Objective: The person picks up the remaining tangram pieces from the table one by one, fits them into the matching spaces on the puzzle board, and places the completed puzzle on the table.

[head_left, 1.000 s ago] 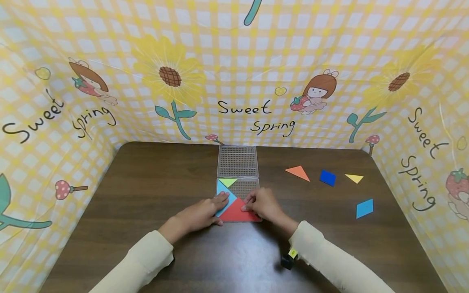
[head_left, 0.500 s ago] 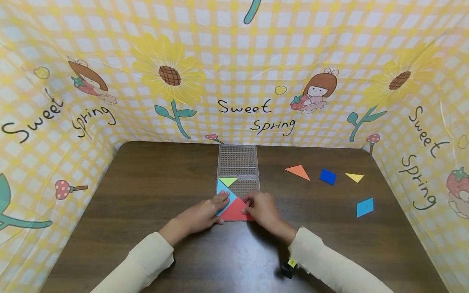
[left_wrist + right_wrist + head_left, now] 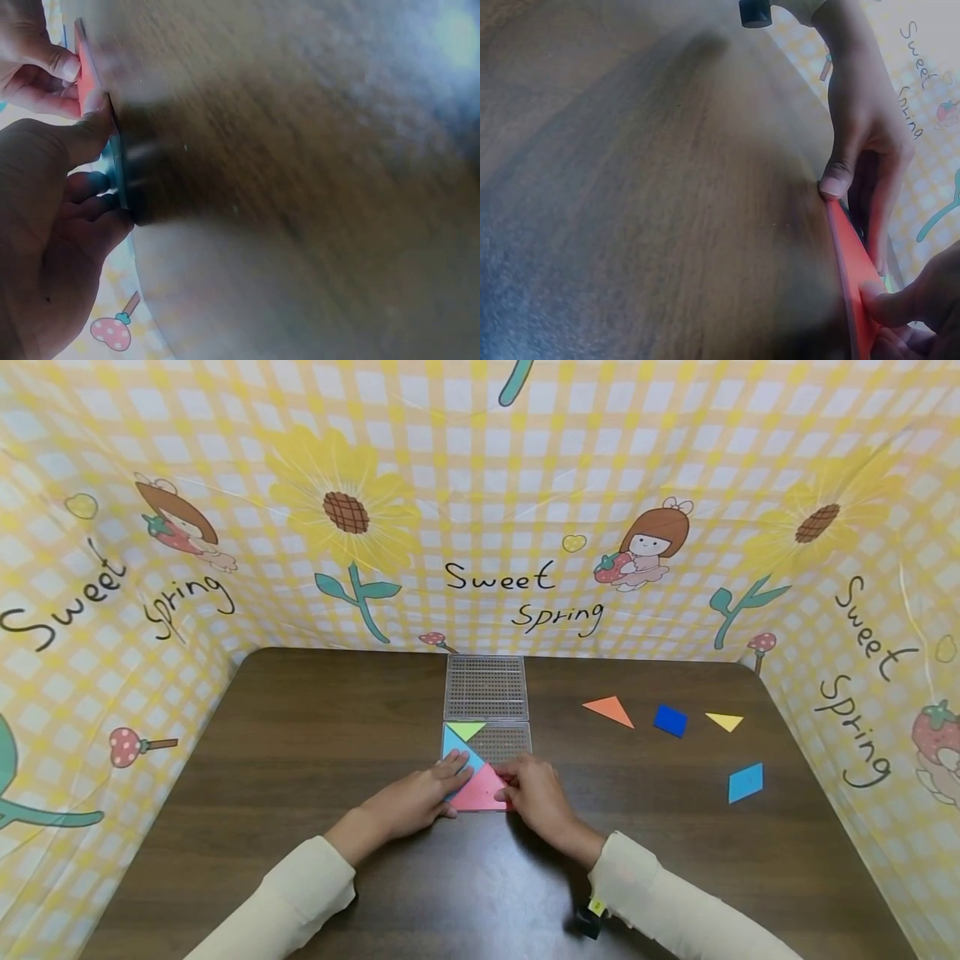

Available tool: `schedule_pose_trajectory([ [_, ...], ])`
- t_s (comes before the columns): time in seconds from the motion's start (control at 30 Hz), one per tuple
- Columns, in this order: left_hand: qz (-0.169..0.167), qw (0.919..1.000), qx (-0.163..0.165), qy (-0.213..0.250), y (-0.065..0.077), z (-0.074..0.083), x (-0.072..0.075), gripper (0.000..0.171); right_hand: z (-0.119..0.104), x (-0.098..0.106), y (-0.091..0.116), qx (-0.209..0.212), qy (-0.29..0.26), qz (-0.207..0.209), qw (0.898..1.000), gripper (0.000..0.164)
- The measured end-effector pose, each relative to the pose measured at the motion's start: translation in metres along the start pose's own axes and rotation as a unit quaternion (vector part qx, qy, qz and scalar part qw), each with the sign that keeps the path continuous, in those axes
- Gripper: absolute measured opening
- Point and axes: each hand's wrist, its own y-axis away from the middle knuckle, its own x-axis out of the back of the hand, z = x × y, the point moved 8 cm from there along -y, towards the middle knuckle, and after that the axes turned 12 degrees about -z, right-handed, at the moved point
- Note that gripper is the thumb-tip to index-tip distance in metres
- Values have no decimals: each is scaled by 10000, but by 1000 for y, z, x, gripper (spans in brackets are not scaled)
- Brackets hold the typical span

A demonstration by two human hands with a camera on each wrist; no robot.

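Head view: right hand (image 3: 536,789) pinches the red triangle (image 3: 480,793) by its three-o'clock end, at six o'clock on the gridded tray (image 3: 510,745) — left hand (image 3: 408,797), fingers extended, over the light-blue triangle (image 3: 457,744) — apparently seating it; next move likely calls for squaring edges before release.

Pink triangular tile (image 3: 480,792) laid on near half of gridded plastic case (image 3: 504,743), light-blue triangular tile (image 3: 454,742) left, green triangular tile (image 3: 467,730) behind; four multicoloured tiles (image 3: 670,720) spread right on brown wood-grain tabletop (image 3: 300,735).
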Motion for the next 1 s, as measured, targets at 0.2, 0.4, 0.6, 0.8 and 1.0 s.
schedule_pose_trajectory([
  [0.2, -4, 9993, 10, -383, 0, 3, -1, 58, 1, -3, 1, -10, -7, 75, 10000, 27],
  [0.4, -57, 9993, 72, -365, 0, 2, -1, 58, 1, -4, 1, 21, -34, 176, 9998, 24],
  [0.6, -40, 9988, 31, -483, -1, 3, -1, 57, 2, -3, -2, -37, -104, 33, 9999, 24],
  [0.8, -57, 9994, 83, -340, -1, 1, -1, 57, 3, -2, -7, 45, -255, -247, 9994, 22],
  [1.0, -60, 9996, 94, -264, -1, 1, -2, 58, 5, -2, -11, -5, -267, -522, 9983, 21],
])
